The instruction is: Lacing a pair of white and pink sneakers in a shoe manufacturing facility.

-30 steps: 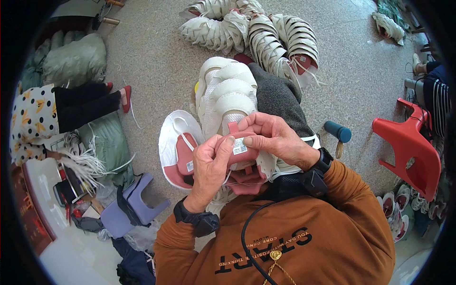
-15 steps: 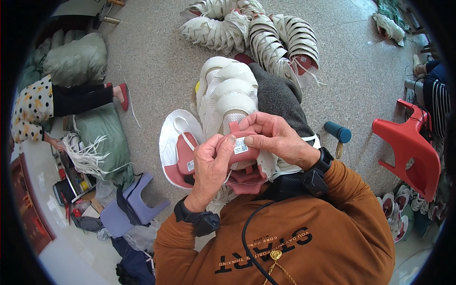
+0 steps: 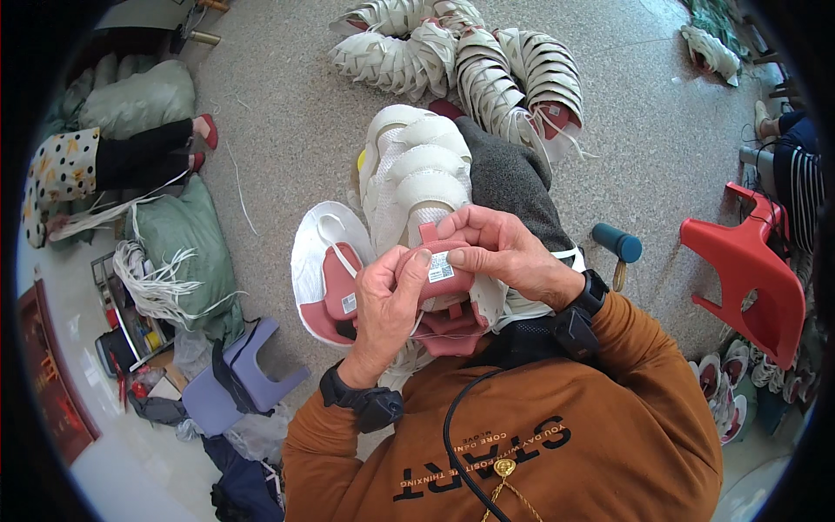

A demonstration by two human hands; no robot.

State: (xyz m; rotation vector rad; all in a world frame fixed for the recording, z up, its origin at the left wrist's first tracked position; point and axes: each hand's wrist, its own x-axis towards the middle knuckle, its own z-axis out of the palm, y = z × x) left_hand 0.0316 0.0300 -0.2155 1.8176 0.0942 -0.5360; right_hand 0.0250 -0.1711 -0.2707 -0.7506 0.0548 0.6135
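My left hand point(image 3: 383, 304) and my right hand point(image 3: 513, 261) pinch the padded pink tongue point(image 3: 457, 283) of a white shoe upper from either side. Both thumbs press on it beside a small white label. A pink loop tab point(image 3: 428, 232) sticks up at the tongue's far edge, by my right fingers. White shoe uppers with wide curved straps point(image 3: 417, 165) lie in a stack just beyond my hands, over my lap. Left of my left hand rests another white upper with a pink lining point(image 3: 311, 287). Thin pale threads cross the pink lining below the tongue.
Long rows of nested white uppers point(image 3: 487, 78) lie on the speckled floor ahead. A teal bottle point(image 3: 617, 242) and a red plastic stool point(image 3: 752, 270) are on the right. On the left are a purple stool point(image 3: 228, 387), green sacks point(image 3: 187, 252), white laces point(image 3: 156, 278) and another person point(image 3: 74, 165).
My hands and the tongue stay in place. The person on the left has shifted away toward the far side, drawing out white laces from the bundle on the sack.
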